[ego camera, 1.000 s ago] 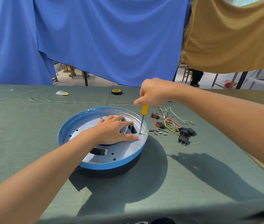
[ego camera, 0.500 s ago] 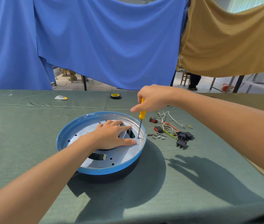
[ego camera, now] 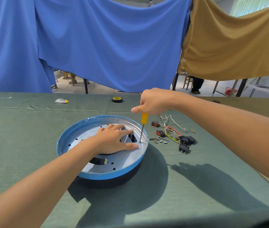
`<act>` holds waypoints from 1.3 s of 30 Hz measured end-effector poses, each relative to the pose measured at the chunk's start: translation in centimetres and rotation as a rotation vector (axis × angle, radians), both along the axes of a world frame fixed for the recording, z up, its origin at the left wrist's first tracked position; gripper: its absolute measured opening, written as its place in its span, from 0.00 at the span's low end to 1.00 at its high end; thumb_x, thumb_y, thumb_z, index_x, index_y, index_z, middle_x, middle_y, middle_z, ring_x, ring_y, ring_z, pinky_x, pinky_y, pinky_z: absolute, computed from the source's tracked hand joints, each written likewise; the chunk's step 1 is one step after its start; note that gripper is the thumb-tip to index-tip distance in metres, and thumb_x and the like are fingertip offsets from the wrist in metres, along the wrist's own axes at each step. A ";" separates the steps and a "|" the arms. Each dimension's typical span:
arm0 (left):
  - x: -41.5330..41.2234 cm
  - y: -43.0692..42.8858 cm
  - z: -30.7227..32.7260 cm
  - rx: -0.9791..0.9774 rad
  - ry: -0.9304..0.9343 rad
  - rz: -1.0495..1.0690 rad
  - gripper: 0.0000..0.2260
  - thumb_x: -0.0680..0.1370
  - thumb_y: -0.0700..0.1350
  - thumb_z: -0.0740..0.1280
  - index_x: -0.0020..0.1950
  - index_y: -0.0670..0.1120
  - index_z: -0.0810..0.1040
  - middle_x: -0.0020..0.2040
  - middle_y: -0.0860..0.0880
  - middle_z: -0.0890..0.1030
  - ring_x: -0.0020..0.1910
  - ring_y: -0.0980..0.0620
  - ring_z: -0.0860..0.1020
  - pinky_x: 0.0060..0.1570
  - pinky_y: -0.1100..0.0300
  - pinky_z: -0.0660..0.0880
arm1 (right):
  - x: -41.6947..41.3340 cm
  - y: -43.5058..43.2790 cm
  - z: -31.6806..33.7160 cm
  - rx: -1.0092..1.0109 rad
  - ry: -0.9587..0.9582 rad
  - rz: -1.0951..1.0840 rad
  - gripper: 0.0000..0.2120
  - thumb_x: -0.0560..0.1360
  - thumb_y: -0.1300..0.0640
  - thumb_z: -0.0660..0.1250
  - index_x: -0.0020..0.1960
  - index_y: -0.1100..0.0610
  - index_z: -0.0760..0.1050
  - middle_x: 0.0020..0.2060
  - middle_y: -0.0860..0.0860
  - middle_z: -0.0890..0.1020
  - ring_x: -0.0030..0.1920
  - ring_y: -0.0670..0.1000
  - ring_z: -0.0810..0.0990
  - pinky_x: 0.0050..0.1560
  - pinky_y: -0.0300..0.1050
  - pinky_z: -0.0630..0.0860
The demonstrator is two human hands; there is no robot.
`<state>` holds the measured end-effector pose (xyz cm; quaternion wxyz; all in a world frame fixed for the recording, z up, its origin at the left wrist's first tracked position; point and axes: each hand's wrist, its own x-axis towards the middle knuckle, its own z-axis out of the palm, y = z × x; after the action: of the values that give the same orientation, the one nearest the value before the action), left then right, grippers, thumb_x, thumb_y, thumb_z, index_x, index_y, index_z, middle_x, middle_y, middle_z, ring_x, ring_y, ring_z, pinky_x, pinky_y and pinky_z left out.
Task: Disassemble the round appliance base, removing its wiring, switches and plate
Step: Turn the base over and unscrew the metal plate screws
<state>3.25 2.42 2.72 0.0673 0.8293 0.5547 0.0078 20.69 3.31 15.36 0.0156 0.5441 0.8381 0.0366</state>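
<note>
Little has shifted: the right hand (ego camera: 153, 101) still grips one yellow-handled screwdriver (ego camera: 144, 118) upright, its tip on a screw at the right edge of the round silver plate (ego camera: 127, 162). The left hand (ego camera: 114, 139) lies flat, fingers spread, pressing that plate inside the single blue-rimmed round appliance base (ego camera: 114, 176), mid-worktop (ego camera: 31, 137). Right of the base lie two red rocker switches (ego camera: 155, 123) (ego camera: 160, 133) beside one tangle of coloured wires (ego camera: 170, 127); one black tape roll (ego camera: 117, 99) sits beyond.
</note>
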 end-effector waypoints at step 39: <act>0.2 -0.1 0.1 -0.008 0.026 0.005 0.42 0.63 0.78 0.47 0.76 0.63 0.55 0.77 0.54 0.56 0.75 0.48 0.53 0.70 0.42 0.52 | 0.0 -0.4 0.2 -0.080 0.065 0.022 0.07 0.74 0.49 0.67 0.46 0.52 0.78 0.39 0.51 0.80 0.35 0.48 0.78 0.27 0.38 0.70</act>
<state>3.42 2.33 2.84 0.0637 0.8277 0.5575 -0.0050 20.68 2.94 15.60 0.0095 0.5346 0.8450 -0.0143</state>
